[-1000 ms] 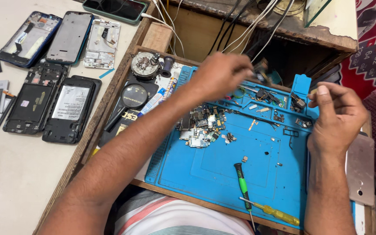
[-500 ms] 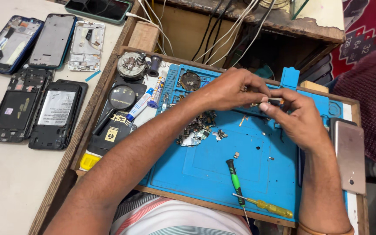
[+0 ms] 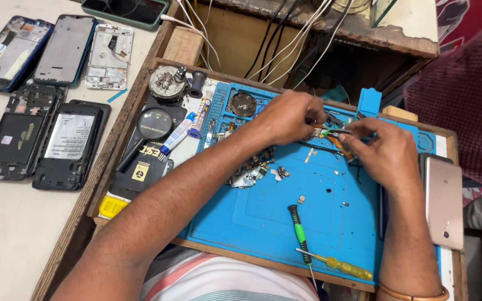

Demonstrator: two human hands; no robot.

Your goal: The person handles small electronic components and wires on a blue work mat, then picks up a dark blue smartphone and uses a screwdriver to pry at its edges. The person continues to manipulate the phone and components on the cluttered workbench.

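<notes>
My left hand point(image 3: 288, 118) and my right hand point(image 3: 385, 151) meet over the far side of a blue repair mat point(image 3: 263, 212). Together they pinch a small phone part point(image 3: 326, 132) with green and orange bits between the fingertips. Just below my left wrist lies a heap of small phone parts point(image 3: 252, 170) on the mat. A green-handled screwdriver point(image 3: 298, 233) and a yellow-handled screwdriver point(image 3: 341, 266) lie near the mat's front edge.
A wooden tray point(image 3: 140, 97) frames the mat. A magnifying glass point(image 3: 153, 125), tubes and a round tin sit left of the mat. Several opened phone bodies point(image 3: 46, 139) lie on the white table at left. A pink-backed phone point(image 3: 444, 200) rests at right. Cables hang behind.
My right hand came in from the right edge to join the left at the small part. The view shifted, and both hands now sit closer together.
</notes>
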